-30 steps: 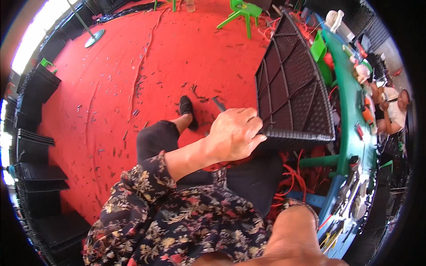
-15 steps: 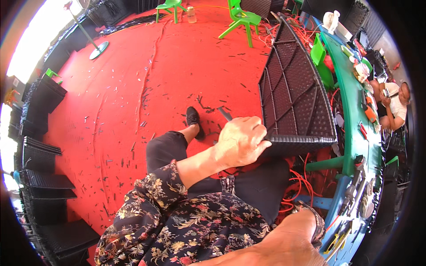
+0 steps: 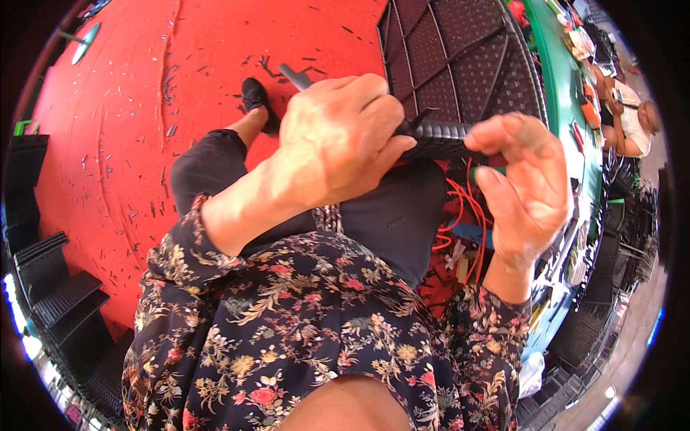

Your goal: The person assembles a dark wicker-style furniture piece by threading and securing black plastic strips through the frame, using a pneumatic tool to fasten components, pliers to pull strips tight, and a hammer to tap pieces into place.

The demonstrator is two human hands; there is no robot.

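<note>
A dark brown woven panel (image 3: pixel 460 57) with a braided black rim (image 3: pixel 442 133) stands in front of me, crossed by thin bars on its inner face. My left hand (image 3: pixel 341 136) is closed at the left end of that rim around a tool whose flat grey end (image 3: pixel 293 76) sticks out behind the fist. A dark pointed bit shows on the rim side of the fist; the tool's kind is hidden. My right hand (image 3: pixel 525 172) has its fingers bent and its thumb apart, with fingertips at the right end of the rim. Nothing shows in its grasp.
Dark scraps lie over the red floor (image 3: pixel 129 158). At right runs a green table (image 3: pixel 557 79) with tools and an orange item (image 3: pixel 591 108); a person (image 3: pixel 632 118) sits beyond. Red cords (image 3: pixel 467 215) loop below the panel. Dark woven pieces (image 3: pixel 54 280) stand along the left.
My right hand has come up from the lower edge to the panel's rim. My left hand stays closed on the tool at the rim. The view has tilted down, nearer the panel.
</note>
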